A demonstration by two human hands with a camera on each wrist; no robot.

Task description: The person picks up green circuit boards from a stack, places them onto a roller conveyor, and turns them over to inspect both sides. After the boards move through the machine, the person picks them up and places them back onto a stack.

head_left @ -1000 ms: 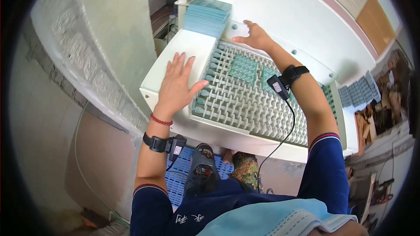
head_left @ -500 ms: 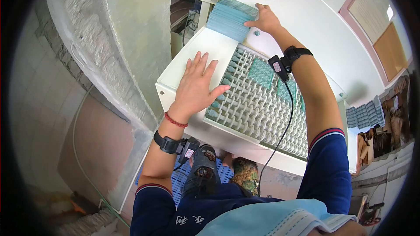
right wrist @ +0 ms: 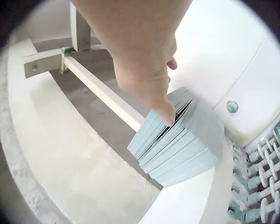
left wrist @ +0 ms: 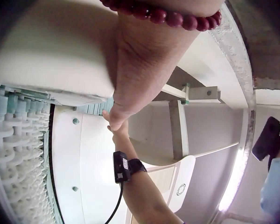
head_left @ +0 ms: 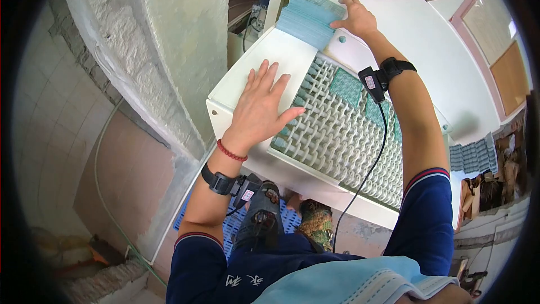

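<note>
At the far left corner of the white machine stands a stack of thin blue-green circuit boards [head_left: 306, 22]. My right hand [head_left: 360, 18] is at its right end, thumb and fingers spread across the edges of the boards. In the right wrist view the thumb [right wrist: 164, 113] pinches at a dark split between boards, and the other fingers are mostly hidden behind the hand. My left hand [head_left: 260, 104] lies with straight fingers over the white side panel [head_left: 236, 81], its thumb reaching toward the rollers. Patterned green boards [head_left: 346, 86] lie on the conveyor's white rollers [head_left: 332, 135].
A rough concrete pillar [head_left: 185, 34] rises close at the left of the machine. Grey-blue corrugated pieces [head_left: 473, 156] sit by its right end. A black cable [head_left: 368, 177] hangs from the right wrist camera across the rollers. Behind stands a sloped white cover [head_left: 427, 39].
My right hand has moved from over the machine's back edge to the stack and taken hold of its edge. The left hand stays on the side panel; the head view has shifted.
</note>
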